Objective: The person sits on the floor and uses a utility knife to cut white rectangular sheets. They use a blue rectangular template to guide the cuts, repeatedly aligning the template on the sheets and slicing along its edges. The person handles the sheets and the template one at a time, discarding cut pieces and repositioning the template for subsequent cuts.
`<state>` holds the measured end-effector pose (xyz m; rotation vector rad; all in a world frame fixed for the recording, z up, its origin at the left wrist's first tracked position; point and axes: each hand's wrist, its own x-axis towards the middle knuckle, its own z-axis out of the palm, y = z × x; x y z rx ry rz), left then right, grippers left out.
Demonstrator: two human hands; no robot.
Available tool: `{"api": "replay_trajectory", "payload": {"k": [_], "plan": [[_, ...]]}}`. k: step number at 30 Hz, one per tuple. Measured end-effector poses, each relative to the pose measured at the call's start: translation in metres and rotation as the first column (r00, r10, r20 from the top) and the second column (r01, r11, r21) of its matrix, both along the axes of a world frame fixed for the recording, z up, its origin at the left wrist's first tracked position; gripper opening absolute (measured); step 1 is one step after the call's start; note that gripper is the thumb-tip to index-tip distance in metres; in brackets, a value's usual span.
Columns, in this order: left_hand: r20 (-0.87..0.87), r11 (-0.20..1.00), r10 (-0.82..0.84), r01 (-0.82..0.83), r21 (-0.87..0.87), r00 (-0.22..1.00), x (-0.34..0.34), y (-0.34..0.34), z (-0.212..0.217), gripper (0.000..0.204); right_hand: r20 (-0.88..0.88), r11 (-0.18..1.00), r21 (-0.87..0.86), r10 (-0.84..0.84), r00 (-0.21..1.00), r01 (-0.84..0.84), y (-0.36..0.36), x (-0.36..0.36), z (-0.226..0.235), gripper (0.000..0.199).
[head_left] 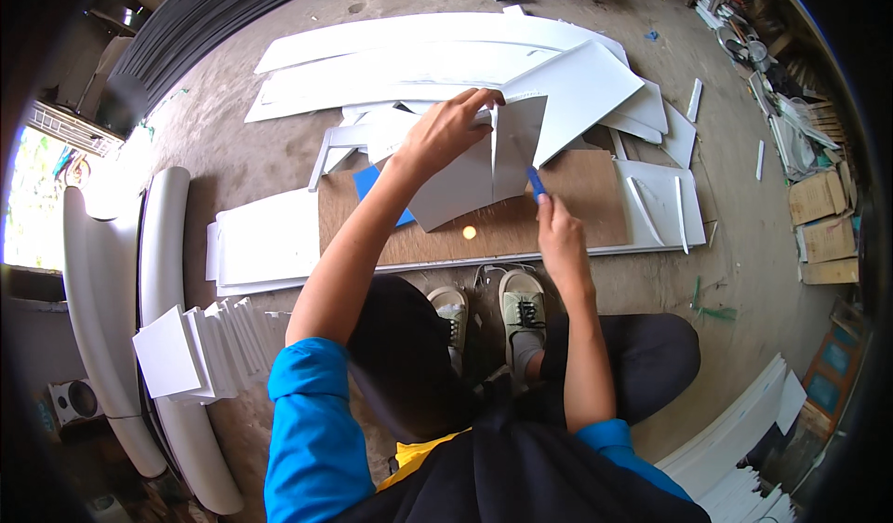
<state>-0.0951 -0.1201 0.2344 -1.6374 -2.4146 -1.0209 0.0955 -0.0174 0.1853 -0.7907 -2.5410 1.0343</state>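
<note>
My left hand (453, 132) is closed over the upper edge of a white board (453, 188), holding it up on edge. A vertical split or fold runs down the board, and a greyer panel (521, 146) angles off on its right. The board's lower edge meets a brown wooden sheet (595, 188). In my right hand (563, 236) is a blue utility knife (537, 182), pointing up and away from me, just right of the board's lower part. Its blade is too small to make out. A blue flat piece (367, 184) lies partly hidden behind my left forearm.
Large white sheets (372, 61) and cut panels (586, 95) lie beyond. Thin white strips (680, 211) rest at the right. A stack of small white panels (177, 355) stands at my left beside white rolls (166, 244). Cardboard boxes (828, 239) line the right side.
</note>
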Motion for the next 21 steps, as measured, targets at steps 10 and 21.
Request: {"api": "replay_trajectory", "payload": {"k": [10,21], "plan": [[-0.018,0.999,-0.026,0.025,-0.036,1.000,0.009,-0.004,0.004,0.036,0.169,0.993,0.085,0.068,0.983,-0.083,-0.013,-0.020,-0.051,0.041],[-0.035,0.999,-0.042,0.042,-0.021,0.998,0.011,-0.003,0.002,0.035,0.396,0.991,0.045,0.100,0.913,-0.128,-0.005,-0.037,-0.118,0.041]]}}
